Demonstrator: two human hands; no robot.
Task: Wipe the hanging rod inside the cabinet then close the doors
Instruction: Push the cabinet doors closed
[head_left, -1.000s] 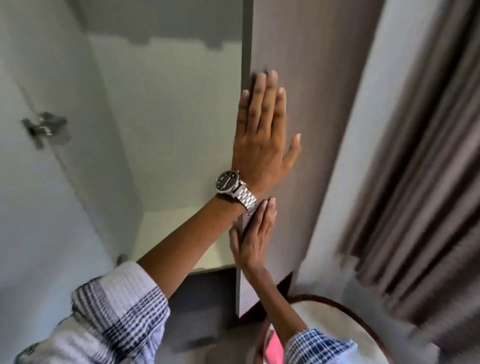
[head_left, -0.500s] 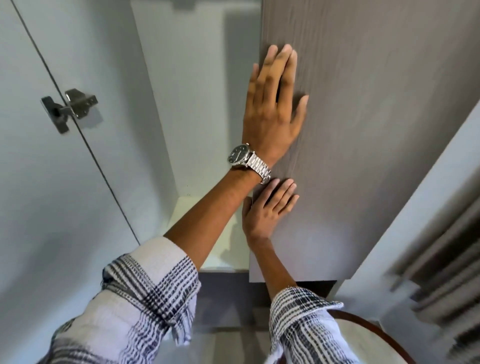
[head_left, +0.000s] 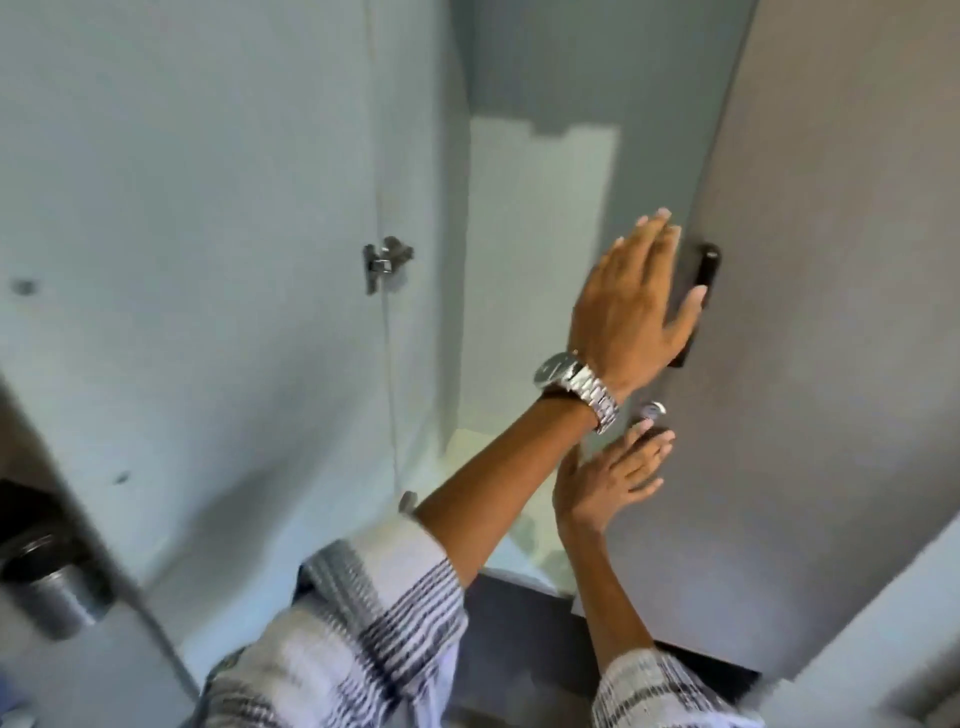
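The grey wood-grain right cabinet door (head_left: 831, 364) stands partly open, with a black handle (head_left: 709, 265) and a small round lock (head_left: 652, 410) near its edge. My left hand (head_left: 634, 296), wearing a metal watch, is spread open over the door edge and covers part of the handle. My right hand (head_left: 602, 483) lies lower, fingers apart, its fingertips by the lock. Neither hand holds anything. The white left door (head_left: 182, 260) is swung wide open and shows its hinge (head_left: 384, 262). The hanging rod is out of view.
Between the doors I see the pale cabinet back wall (head_left: 540, 260) and a strip of its floor (head_left: 467, 457). A blurred dark metal cylinder (head_left: 52, 587) sits at the lower left beyond the open door. The dark floor lies below.
The view has swung left and down, bringing the handle and lock into sight. Both hands have shifted along the right door toward its handle edge, still open.
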